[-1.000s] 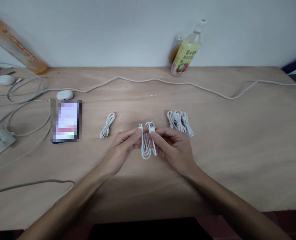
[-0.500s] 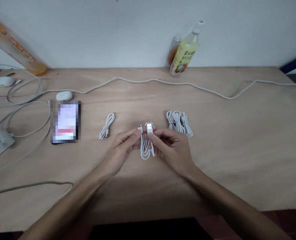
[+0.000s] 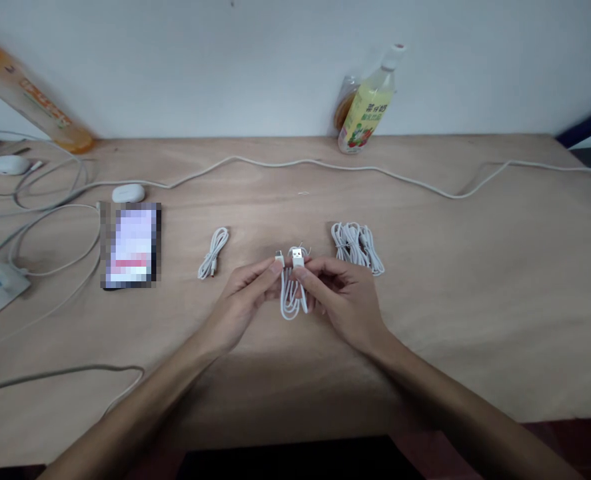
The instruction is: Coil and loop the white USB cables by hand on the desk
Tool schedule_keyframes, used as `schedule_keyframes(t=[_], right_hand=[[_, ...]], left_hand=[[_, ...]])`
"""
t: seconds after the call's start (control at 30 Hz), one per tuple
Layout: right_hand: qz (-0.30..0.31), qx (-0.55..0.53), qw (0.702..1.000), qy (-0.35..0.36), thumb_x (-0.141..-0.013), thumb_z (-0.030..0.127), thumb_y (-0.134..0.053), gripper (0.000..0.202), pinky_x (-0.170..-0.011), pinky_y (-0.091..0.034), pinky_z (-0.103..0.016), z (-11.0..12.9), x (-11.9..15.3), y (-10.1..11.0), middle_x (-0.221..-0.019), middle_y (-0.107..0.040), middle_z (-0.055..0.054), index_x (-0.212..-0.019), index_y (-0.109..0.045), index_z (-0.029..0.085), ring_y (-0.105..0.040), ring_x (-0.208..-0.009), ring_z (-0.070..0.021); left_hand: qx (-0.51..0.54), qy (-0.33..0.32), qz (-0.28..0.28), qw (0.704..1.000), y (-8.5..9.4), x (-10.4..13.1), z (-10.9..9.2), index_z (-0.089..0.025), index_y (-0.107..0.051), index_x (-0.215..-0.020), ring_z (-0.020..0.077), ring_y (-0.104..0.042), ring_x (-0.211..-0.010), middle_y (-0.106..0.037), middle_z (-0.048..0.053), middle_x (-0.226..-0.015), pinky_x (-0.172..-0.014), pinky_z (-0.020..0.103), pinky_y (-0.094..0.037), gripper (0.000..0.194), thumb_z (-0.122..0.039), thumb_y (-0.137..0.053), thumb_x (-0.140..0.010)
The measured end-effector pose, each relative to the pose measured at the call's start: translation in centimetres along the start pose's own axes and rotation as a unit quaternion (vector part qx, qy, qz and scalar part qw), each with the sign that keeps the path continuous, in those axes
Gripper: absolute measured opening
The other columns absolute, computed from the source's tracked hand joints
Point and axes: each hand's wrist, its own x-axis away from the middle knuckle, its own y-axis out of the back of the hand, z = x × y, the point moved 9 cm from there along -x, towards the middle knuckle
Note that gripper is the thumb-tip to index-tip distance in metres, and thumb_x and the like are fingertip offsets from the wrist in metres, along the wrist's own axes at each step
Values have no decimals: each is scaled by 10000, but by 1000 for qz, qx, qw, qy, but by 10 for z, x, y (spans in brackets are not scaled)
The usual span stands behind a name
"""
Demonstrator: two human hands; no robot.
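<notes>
A white USB cable [image 3: 290,307], coiled and tied, is held up between both hands in the middle of the view. My left hand [image 3: 248,287] pinches its smaller plug, which points away from me. The larger USB plug is pinched between thumb and finger of my right hand [image 3: 348,293], side by side with the small one. The loops hang below the plugs, and some fingers behind them are hidden. Left of my hands lies one bundled white cable [image 3: 214,253]. Several more bundled white cables [image 3: 358,245] lie just beyond my right hand.
A phone [image 3: 132,245] and a white earbud case [image 3: 128,193] lie on the left of the wooden table [image 3: 475,300]. A long white cord [image 3: 400,175] crosses the back. A yellow-labelled bottle [image 3: 368,110] and an orange bottle [image 3: 40,100] stand by the wall. A power strip [image 3: 0,290] sits far left.
</notes>
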Motion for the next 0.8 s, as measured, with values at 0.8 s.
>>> schedule_keyframes(t=[0.8], right_hand=[[-4,9,1000,2,-904,535,-851,378,-478,-540,-244,-2,1,1,-627,-654,23,-712,-739,228,-579,-515,-114]], left_hand=[[2,1,3,1000,-2,1,-1,-180,-883,-1140,315,-775,-1079,-841,134,-1089,-1010,464,-574,353,-478,-715,-1054]])
